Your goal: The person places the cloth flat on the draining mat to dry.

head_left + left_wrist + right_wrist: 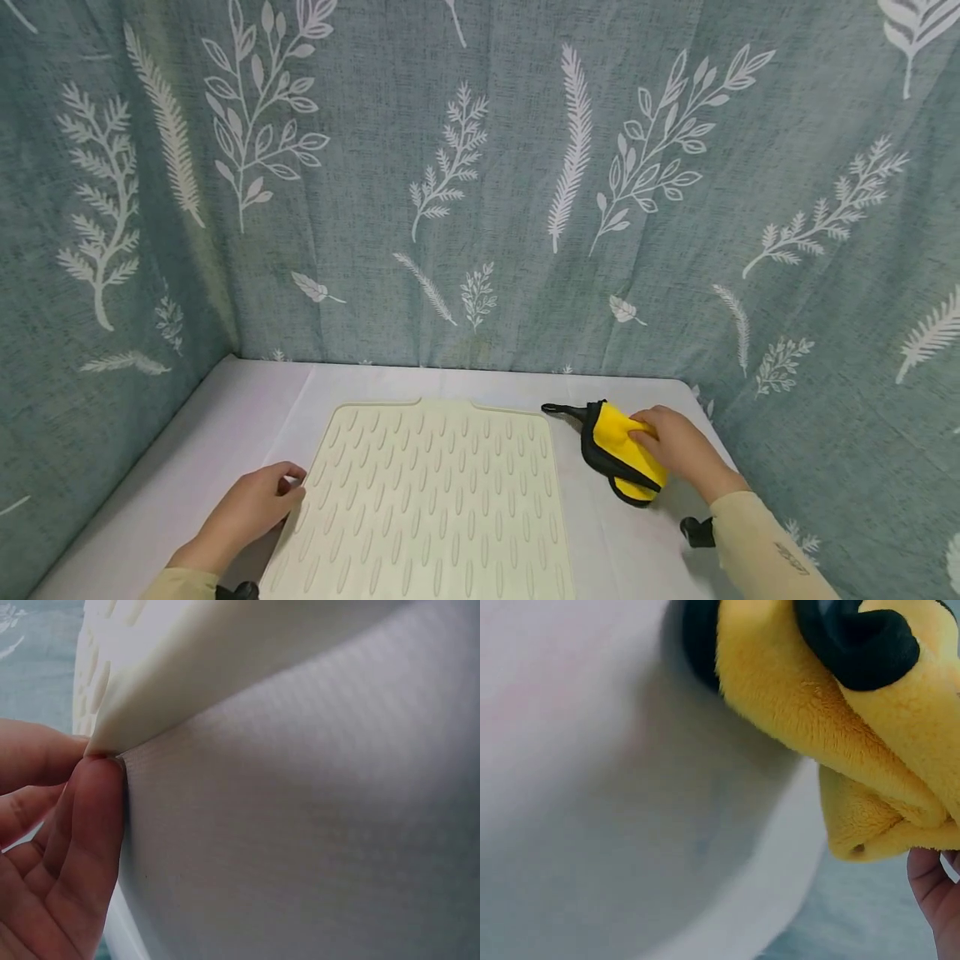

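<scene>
A cream silicone mat (438, 500) with rows of raised oval ridges lies on the white table. At its left edge, my left hand (251, 508) pinches the rim; in the left wrist view the fingers (97, 810) meet at the edge of the mat (150, 690). To the right of the mat, my right hand (682, 446) grips a folded yellow plush cloth (618, 437) with black edging and a black hanging loop. The right wrist view shows the fluffy cloth (780, 697) bunched in folds, with part of my right hand (937, 900) beneath its lower end.
The table (262, 408) has a white cover. A grey-green curtain (360, 200) printed with white leaves hangs behind it and on both sides. Black straps or mounts (697, 532) sit at my wrists.
</scene>
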Demonstrator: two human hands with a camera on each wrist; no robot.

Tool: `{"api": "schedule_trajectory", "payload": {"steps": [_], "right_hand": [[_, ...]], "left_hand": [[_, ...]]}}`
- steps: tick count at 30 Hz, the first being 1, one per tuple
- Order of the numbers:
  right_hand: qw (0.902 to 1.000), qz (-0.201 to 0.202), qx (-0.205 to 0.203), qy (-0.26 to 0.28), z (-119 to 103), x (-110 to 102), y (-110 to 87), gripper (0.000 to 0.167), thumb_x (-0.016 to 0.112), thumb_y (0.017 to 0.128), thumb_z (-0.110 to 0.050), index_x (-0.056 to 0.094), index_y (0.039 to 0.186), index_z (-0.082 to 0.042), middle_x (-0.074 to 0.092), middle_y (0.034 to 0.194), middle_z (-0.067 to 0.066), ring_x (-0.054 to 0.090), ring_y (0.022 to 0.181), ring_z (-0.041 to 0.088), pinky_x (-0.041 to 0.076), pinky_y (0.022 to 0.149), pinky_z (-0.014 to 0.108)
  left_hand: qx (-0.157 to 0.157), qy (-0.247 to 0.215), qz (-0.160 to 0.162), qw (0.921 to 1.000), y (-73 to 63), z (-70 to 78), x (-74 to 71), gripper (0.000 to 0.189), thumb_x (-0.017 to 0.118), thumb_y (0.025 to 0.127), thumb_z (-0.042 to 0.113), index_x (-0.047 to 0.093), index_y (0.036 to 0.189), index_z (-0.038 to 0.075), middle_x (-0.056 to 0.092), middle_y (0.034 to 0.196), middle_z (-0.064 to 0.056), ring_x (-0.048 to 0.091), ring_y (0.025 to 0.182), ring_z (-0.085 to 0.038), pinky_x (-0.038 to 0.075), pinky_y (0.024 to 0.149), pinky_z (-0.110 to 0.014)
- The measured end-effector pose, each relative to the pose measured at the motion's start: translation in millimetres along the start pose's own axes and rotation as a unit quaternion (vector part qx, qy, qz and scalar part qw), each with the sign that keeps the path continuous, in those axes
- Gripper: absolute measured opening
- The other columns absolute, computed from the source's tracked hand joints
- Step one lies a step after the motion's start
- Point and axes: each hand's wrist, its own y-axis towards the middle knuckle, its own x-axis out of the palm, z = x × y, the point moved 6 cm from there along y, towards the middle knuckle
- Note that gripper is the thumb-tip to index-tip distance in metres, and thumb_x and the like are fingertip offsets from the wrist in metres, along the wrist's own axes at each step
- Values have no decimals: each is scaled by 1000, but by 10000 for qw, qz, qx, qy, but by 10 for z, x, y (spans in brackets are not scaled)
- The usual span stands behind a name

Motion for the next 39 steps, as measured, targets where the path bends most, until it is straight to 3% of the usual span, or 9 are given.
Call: {"api": "schedule_trajectory", "payload": {"steps": [10,17,23,29,35,39], "right_hand": [[9941,774,-746,-145,-471,-424,-48,29,68,96,-20,71,122,-7,65,102,4,59,88,22,52,77,41],[9881,1055,-1102,-176,-895,-516,-48,29,70,94,-18,72,122,-10,65,102,4,60,90,22,54,77,39],[9779,1310,-1558,-481,-1295,-575,-42,27,73,92,-17,74,119,-10,63,97,2,56,82,18,52,70,32],[9682,1436,-1945,-637,-1643,-554,21,28,74,91,-17,74,119,-13,64,95,1,55,80,16,52,70,28],[9524,1676,-2524,-338,-2115,-469,15,24,74,91,-16,75,115,-13,67,96,0,58,83,16,52,73,28],[9473,1329,-2913,-86,-2417,-250,-9,27,68,96,-20,72,122,-15,66,104,-1,60,92,14,53,79,27]], "left_hand": [[-115,-181,26,9998,-24,-12,-7,30,64,94,14,62,120,-3,62,83,-3,59,61,-16,50,54,-33],[-145,-165,26,9998,-36,-22,-13,31,64,95,15,62,119,-3,62,83,-3,59,61,-15,50,54,-32],[-40,-200,60,9998,-46,-23,-17,30,64,94,14,63,119,-3,63,83,-3,59,61,-15,50,54,-32],[14,-224,55,9997,-49,-17,-4,30,64,95,14,62,120,-2,63,83,-2,59,61,-15,50,54,-33],[72,-269,-2,9996,-38,-21,20,30,63,96,15,63,121,-2,64,85,-2,59,61,-16,49,55,-33],[3,-234,18,9997,-39,-60,12,31,64,96,15,62,122,-1,64,85,-2,59,61,-15,50,55,-33]]}}
